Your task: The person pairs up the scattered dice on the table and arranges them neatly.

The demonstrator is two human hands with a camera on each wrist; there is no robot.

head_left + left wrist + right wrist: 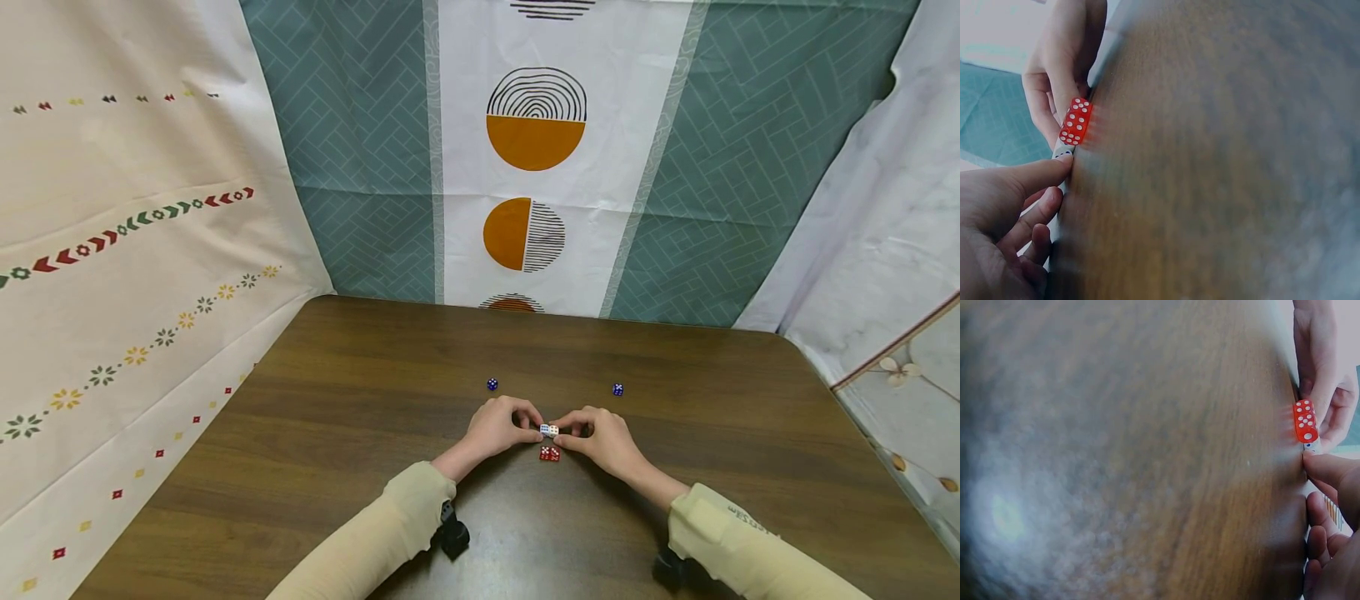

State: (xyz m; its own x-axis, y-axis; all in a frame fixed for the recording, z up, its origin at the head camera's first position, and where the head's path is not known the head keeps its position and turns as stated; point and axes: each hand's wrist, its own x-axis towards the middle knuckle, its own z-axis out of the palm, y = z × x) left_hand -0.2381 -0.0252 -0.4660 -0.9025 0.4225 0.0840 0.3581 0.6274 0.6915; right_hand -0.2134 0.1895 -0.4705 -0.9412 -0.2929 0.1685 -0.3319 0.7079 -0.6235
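Two white dice sit side by side between my hands on the brown table. My left hand point(501, 425) pinches the left white die point(544, 430) between thumb and index finger. On the other side, my right hand point(606, 442) pinches the right white die point(554, 431) in the same manner. Just nearer to me, a red die point(544, 453) stands beside a second red die point(555, 454). In the left wrist view, the left thumb point(1041, 174) covers much of a white die behind the red dice. The right thumb point(1329, 467) partly hides a white die in the right wrist view.
Beyond my left hand lies a blue die point(492, 384), and another blue die point(617, 389) lies beyond my right hand. The wooden table point(300, 500) meets a patterned curtain point(360, 167) at its far edge. Light cloths hang at both sides.
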